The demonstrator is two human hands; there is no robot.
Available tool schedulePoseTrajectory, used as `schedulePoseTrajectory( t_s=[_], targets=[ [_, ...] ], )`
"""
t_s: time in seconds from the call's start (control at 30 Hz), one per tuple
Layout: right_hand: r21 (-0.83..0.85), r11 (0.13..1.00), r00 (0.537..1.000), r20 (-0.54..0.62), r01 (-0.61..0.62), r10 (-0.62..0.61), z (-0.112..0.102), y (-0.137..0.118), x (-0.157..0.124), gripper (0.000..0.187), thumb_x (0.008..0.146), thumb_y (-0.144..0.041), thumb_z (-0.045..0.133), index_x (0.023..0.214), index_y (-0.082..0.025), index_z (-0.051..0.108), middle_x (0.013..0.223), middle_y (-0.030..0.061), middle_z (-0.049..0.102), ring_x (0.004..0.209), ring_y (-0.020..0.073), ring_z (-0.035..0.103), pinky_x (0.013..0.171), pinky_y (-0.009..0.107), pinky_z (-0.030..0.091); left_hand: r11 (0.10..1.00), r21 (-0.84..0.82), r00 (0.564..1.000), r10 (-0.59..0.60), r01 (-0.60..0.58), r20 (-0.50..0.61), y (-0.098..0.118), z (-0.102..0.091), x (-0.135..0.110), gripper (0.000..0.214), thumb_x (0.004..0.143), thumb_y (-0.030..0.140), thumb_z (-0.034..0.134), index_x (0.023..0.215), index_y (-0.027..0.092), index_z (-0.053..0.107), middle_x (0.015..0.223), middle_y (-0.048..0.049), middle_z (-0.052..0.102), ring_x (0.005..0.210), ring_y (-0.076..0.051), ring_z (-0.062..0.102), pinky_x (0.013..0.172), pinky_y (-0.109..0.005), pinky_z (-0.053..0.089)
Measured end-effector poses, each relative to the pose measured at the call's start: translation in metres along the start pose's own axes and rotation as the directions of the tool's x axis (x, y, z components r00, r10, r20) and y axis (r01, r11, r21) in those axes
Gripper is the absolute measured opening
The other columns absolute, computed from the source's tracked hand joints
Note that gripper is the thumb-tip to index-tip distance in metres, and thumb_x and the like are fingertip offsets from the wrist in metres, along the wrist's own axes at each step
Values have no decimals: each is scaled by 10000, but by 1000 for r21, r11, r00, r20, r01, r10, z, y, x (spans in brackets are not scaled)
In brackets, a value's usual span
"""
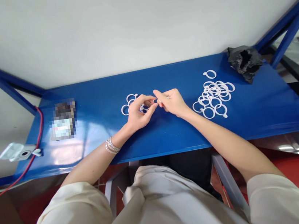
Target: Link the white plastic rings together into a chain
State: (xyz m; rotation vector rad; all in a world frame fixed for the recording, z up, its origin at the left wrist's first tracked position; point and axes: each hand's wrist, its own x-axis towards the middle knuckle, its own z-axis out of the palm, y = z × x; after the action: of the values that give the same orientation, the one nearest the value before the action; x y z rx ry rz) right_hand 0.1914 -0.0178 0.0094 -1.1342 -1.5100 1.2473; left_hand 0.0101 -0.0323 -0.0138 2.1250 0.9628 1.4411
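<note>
Over the middle of the blue table, my left hand and my right hand meet at the fingertips. The left thumb and forefinger curve into a pinch against the right fingers; what they grip is too small to make out. My right hand is closed, and a bit of a white plastic piece shows between its fingers; most of it is hidden. Several white plastic rings with small knobs lie beside and behind my left hand, among them one ring at its left. A larger overlapping pile of such rings lies to the right.
A crumpled black plastic bag sits at the table's back right corner. On the left is a pixelated flat item. A red cable and a small white device are at the left edge. Blue frame bars flank the table.
</note>
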Motion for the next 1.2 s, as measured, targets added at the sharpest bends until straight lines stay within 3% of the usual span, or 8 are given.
schedulePoseTrajectory(
  t_s=[0.37,0.53,0.77,1.0,1.2],
  targets=[
    [-116,988,983,161,102,-83,-3,-2,-2,685,962,-849,523,714,-213,570,583,-18,559,547,122,493,564,285,371,991,65,993,121,-121,11,-3,0,1,140,1011,334,742,987,196,739,825,-20,753,701,-124,646,673,-285,521],
    [-103,985,969,220,136,-111,-5,1,-4,572,1026,-791,471,973,-232,584,662,-20,662,615,160,641,641,295,448,990,53,991,132,-131,-16,-1,1,0,107,1016,288,729,965,194,720,805,-16,749,694,-119,651,657,-274,509],
    [-135,962,954,216,238,-206,-6,5,-4,606,1031,-823,396,1107,-241,548,800,4,719,724,183,695,699,316,468,998,-19,998,58,-58,17,5,2,-1,186,1047,310,681,912,186,708,783,-13,742,659,-100,638,639,-249,503],
    [-36,978,944,270,208,-191,-7,6,-5,622,1006,-842,447,1082,-239,580,727,-19,658,634,149,615,642,291,451,995,-92,995,-15,25,102,12,3,-3,321,1077,369,629,821,185,688,713,-17,727,656,-120,657,657,-271,527],
    [-24,988,950,279,155,-142,-6,6,-3,617,1020,-821,443,1028,-231,623,766,-1,669,678,153,613,667,290,469,994,-100,994,-22,32,104,11,3,-3,287,1096,351,583,876,191,675,772,-32,734,708,-131,680,693,-281,550]
  ],
)
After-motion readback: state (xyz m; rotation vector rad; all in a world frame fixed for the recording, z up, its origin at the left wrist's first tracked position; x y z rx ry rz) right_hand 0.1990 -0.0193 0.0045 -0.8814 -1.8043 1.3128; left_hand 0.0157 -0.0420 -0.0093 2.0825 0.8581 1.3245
